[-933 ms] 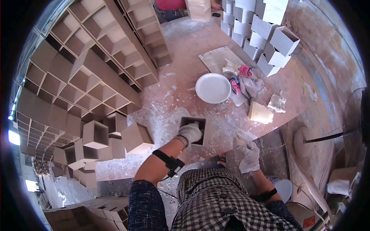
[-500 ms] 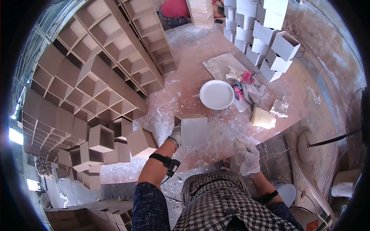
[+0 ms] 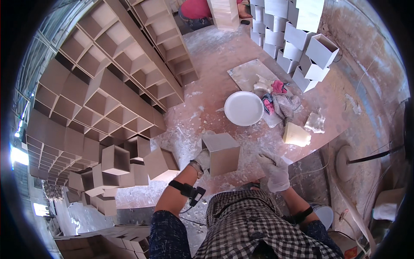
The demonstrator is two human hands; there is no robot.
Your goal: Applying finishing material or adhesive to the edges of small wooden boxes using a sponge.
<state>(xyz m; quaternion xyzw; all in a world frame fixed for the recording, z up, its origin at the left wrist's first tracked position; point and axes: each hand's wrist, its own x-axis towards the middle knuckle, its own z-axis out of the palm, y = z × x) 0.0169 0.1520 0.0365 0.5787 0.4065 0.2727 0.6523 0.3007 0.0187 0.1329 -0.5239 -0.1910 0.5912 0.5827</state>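
Observation:
My left hand (image 3: 202, 160), in a pale glove, grips a small box (image 3: 225, 159) by its left side above the work table. The box shows a whitish coated face on top and a bare tan face toward me. My right hand (image 3: 276, 172), also in a whitish glove, is to the right of the box and apart from it. Its fingers are curled in, and whatever may be between them cannot be made out. Beyond the box, a round white basin (image 3: 243, 108) with pale contents sits on the stained table (image 3: 202, 97).
Bare tan boxes (image 3: 116, 159) are stacked high along the left. White-coated boxes (image 3: 286, 43) stand piled at the far right. Rags (image 3: 284, 105), a yellowish foam block (image 3: 296, 134) and a flat board (image 3: 246, 73) lie near the basin. A person in red (image 3: 196, 8) is at the far end.
The box has turned in my left hand: its whitish face now points up and a tan side shows. My right hand has moved slightly left and its fingers have shifted.

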